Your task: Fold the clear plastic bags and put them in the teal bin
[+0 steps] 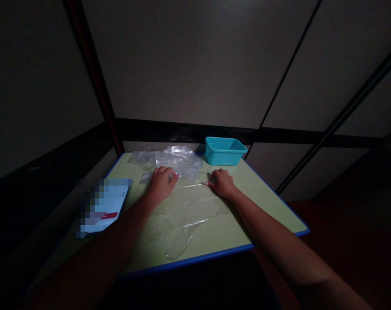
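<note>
A thin, clear plastic glove (195, 211) lies spread on the table, with a rounded thumb-like lobe toward the near edge. My left hand (163, 183) is closed in a pinch at its far left edge. On the other side, my right hand (221, 183) pinches its far right edge between thumb and fingers. Behind my left hand is a crumpled heap of clear plastic (179, 159), shiny on top. The heap's separate pieces cannot be told apart.
A turquoise plastic basket (223, 157) stands at the back right of the pale yellow-green table (260, 193), which has a blue rim. To the left lies a flat white-and-red box or booklet (113, 206), partly blurred. Panelled walls stand close behind the table.
</note>
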`<state>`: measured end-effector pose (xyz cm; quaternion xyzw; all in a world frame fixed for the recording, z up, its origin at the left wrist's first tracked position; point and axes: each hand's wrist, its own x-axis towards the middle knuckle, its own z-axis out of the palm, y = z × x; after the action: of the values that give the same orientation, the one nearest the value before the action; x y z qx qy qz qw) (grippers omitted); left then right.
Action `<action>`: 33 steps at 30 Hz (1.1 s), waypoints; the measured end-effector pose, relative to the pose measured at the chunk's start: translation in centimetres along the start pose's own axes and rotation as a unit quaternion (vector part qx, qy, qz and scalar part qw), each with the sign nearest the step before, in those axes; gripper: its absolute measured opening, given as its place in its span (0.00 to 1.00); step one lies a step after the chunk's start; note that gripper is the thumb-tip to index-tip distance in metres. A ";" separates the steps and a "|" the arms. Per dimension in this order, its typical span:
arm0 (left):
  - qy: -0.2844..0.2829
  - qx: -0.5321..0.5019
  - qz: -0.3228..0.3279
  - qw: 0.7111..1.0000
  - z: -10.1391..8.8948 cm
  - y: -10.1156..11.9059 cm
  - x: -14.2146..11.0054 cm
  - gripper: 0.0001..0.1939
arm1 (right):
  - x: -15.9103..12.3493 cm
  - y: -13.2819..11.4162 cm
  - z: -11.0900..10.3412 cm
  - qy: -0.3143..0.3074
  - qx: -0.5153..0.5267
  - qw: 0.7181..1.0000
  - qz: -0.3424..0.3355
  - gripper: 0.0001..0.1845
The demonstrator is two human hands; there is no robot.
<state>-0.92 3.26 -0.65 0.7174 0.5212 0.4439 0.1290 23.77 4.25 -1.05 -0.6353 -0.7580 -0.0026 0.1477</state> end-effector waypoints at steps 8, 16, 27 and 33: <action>-0.085 0.089 0.073 0.990 0.9 -1.2 -0.1 0.08 | 0.1 0.1 -0.6 -0.031 0.014 0.999 0.012 0.18; -0.106 0.062 0.052 0.991 1.0 -1.7 0.5 0.12 | 0.2 -0.2 -1.0 -0.040 0.107 0.993 0.004 0.13; -0.102 -0.011 0.009 0.995 -0.6 0.3 0.5 0.18 | 0.7 0.5 -0.3 -0.042 0.181 0.982 0.009 0.09; -0.118 -0.072 -0.021 0.990 -1.7 2.7 0.1 0.17 | 0.7 0.5 -0.4 -0.040 0.179 0.983 0.017 0.13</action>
<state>-0.46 1.70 2.12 0.7427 0.4838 0.3896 0.2503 24.22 4.93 -0.58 -0.6112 -0.7404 0.1612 0.2284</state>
